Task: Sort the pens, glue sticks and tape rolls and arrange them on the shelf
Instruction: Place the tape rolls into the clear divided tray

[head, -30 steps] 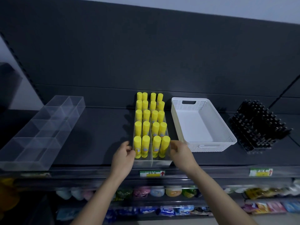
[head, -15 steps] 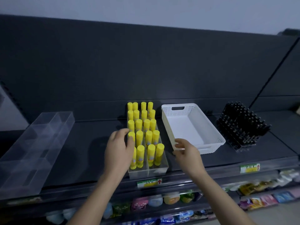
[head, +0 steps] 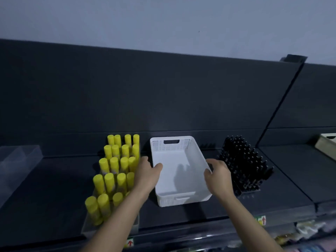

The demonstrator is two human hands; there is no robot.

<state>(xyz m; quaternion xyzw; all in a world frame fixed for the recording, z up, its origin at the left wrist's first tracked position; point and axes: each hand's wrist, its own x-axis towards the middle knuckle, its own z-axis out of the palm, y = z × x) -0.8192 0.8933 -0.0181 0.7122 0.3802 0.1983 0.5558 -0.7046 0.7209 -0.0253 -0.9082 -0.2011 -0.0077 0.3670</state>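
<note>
An empty white perforated basket [head: 174, 199] stands in the middle of the dark shelf [head: 54, 188]. My left hand [head: 147, 174] grips its left rim, thumb over the edge. My right hand [head: 219, 174] holds its right rim with curled fingers. To the left, several yellow glue sticks [head: 116, 166] stand upright in rows in a clear tray [head: 87, 228]; my left forearm crosses the tray's front right part. A black rack of pens [head: 245, 166] stands right of the basket. No tape rolls are visible.
A clear compartment organiser [head: 16, 160] sits at the far left of the shelf. A beige box [head: 326, 144] shows at the right edge on the adjoining shelf. Packaged goods [head: 307, 228] lie on a lower shelf at bottom right. The dark back panel rises behind everything.
Both hands left the glue stick tray and moved right onto the white basket's two side rims. The view shifted up and right.
</note>
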